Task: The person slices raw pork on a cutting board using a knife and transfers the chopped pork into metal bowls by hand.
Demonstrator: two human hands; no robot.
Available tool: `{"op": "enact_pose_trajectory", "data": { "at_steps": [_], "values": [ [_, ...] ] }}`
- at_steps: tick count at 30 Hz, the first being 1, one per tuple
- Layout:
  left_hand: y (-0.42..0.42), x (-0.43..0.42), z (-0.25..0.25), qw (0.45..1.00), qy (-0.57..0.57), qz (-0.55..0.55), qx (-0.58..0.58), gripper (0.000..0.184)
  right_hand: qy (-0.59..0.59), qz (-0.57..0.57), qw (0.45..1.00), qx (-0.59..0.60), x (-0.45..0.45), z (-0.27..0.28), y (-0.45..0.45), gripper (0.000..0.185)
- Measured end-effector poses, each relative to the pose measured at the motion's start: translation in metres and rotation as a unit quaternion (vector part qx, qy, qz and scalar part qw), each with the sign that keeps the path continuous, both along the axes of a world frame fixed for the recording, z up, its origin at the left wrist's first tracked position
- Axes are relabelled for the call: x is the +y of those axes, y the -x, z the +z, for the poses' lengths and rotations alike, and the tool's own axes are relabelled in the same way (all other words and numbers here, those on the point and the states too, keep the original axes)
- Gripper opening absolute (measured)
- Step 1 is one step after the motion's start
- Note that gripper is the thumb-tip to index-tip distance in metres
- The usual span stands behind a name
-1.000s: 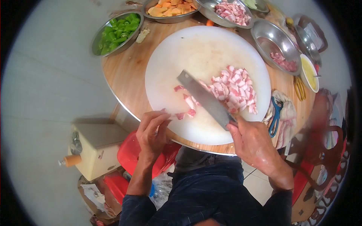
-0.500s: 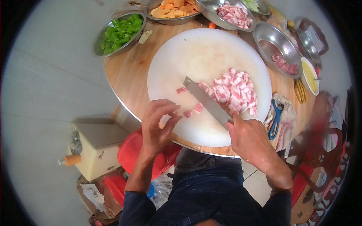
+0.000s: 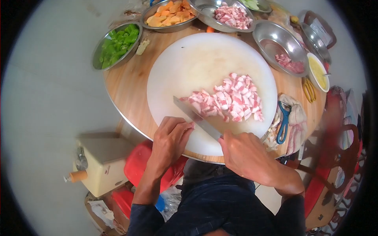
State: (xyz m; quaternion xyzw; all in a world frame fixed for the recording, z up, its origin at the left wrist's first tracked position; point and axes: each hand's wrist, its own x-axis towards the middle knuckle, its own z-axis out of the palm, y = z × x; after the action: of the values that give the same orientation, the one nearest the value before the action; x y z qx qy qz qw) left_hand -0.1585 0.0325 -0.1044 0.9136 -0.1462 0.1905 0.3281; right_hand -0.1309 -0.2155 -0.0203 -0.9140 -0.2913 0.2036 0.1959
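My right hand [image 3: 248, 155] is closed round the handle of a knife [image 3: 199, 120]. The blade slants up and left across a round white cutting board [image 3: 173, 55]. Just right of the blade lies a heap of diced pink-and-white meat [image 3: 238, 96], and a few bits sit by the knife's tip. My left hand [image 3: 172, 135] is at the board's near-left edge, left of the blade and apart from it. Its fingers are pressed together, with a tiny pinkish spot at the tips that I cannot make out.
Metal bowls ring the far side, with cut green peppers [image 3: 120, 43], orange slices [image 3: 171, 15], chopped meat [image 3: 232, 16] and some meat [image 3: 289, 63]. On the right are a white bowl of yellow liquid [image 3: 319, 72], yellow-handled scissors [image 3: 309, 89], a blue peeler [image 3: 282, 124] and a cloth [image 3: 297, 128].
The knife has moved down and left, and the meat left of it now lies on its right with the heap. My left hand's fingers have closed together. The view has shifted slightly.
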Motion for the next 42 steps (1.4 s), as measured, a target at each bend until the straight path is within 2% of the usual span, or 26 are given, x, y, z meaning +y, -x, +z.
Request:
{"op": "enact_pose_trajectory", "data": {
  "at_steps": [2, 6, 9, 11, 12, 14, 15, 18, 20, 22, 24, 27, 28, 30, 31, 33, 34, 36, 37, 39, 42],
  "values": [
    [0.0, -0.001, 0.004, 1.0, -0.009, -0.021, 0.0, 0.022, -0.068, 0.039, 0.996, -0.043, 0.004, -0.007, -0.007, 0.025],
    [0.002, -0.004, 0.012, 0.998, -0.01, -0.036, 0.04, 0.027, -0.132, 0.017, 0.982, -0.133, 0.029, -0.026, -0.024, 0.024],
    [0.001, -0.002, 0.015, 0.997, 0.002, -0.025, 0.068, 0.026, -0.091, 0.007, 0.989, -0.117, 0.033, -0.025, -0.037, 0.023],
    [-0.002, -0.003, 0.013, 0.997, 0.025, 0.009, 0.073, 0.025, -0.052, -0.054, 0.991, -0.107, 0.02, -0.028, -0.039, 0.025],
    [-0.006, -0.005, 0.013, 0.997, 0.024, 0.009, 0.07, 0.025, -0.053, -0.053, 0.991, -0.109, 0.01, -0.022, -0.039, 0.025],
    [-0.017, -0.011, 0.015, 0.991, 0.118, 0.026, 0.064, 0.025, -0.086, -0.107, 0.988, -0.065, -0.015, 0.001, -0.035, 0.028],
    [-0.022, -0.014, 0.014, 0.991, 0.118, 0.025, 0.062, 0.025, -0.086, -0.108, 0.988, -0.067, -0.026, 0.008, -0.033, 0.028],
    [-0.039, -0.023, 0.02, 0.991, 0.127, -0.02, 0.029, 0.026, -0.062, -0.144, 0.976, -0.15, -0.058, 0.016, -0.026, 0.027],
    [-0.047, -0.023, 0.028, 0.995, 0.089, -0.024, -0.037, 0.028, -0.059, -0.146, 0.962, -0.225, -0.074, 0.01, -0.023, 0.023],
    [-0.051, -0.024, 0.04, 0.987, 0.16, 0.024, -0.019, 0.03, -0.057, -0.139, 0.957, -0.248, -0.086, 0.01, -0.021, 0.02],
    [-0.056, -0.026, 0.063, 0.988, 0.147, 0.039, -0.033, 0.032, -0.055, -0.129, 0.954, -0.264, -0.096, 0.008, -0.02, 0.018],
    [-0.074, -0.033, 0.095, 0.996, 0.021, -0.064, -0.05, 0.039, -0.027, -0.074, 0.957, -0.279, -0.105, 0.006, -0.023, 0.019],
    [-0.08, -0.042, 0.106, 0.997, 0.02, -0.062, -0.047, 0.039, -0.021, -0.041, 0.953, -0.298, -0.107, 0.006, -0.025, 0.02],
    [-0.092, -0.064, 0.125, 0.976, -0.024, -0.198, 0.083, 0.046, -0.018, -0.005, 0.95, -0.31, -0.109, 0.005, -0.028, 0.021],
    [-0.1, -0.072, 0.125, 0.977, -0.024, -0.196, 0.086, 0.046, -0.014, 0.012, 0.948, -0.317, -0.11, 0.005, -0.029, 0.021],
    [-0.115, -0.084, 0.122, 0.934, -0.112, -0.329, 0.085, 0.046, -0.009, 0.029, 0.947, -0.321, -0.111, 0.006, -0.032, 0.021],
    [-0.123, -0.087, 0.121, 0.934, -0.111, -0.329, 0.089, 0.046, -0.017, 0.035, 0.942, -0.333, -0.112, 0.008, -0.033, 0.021],
    [-0.135, -0.094, 0.118, 0.889, -0.118, -0.436, 0.07, 0.026, -0.026, 0.039, 0.939, -0.341, -0.116, 0.008, -0.036, 0.02],
    [-0.138, -0.095, 0.114, 0.889, -0.118, -0.437, 0.073, 0.026, -0.022, 0.049, 0.938, -0.344, -0.117, 0.006, -0.038, 0.02],
    [-0.144, -0.094, 0.103, 0.884, -0.245, -0.386, 0.101, 0.032, -0.019, 0.059, 0.937, -0.344, -0.12, 0.005, -0.04, 0.02],
    [-0.156, -0.08, 0.093, 0.899, -0.213, -0.364, 0.116, 0.024, -0.051, 0.069, 0.936, -0.342, -0.125, 0.004, -0.041, 0.02]
  ]
}}
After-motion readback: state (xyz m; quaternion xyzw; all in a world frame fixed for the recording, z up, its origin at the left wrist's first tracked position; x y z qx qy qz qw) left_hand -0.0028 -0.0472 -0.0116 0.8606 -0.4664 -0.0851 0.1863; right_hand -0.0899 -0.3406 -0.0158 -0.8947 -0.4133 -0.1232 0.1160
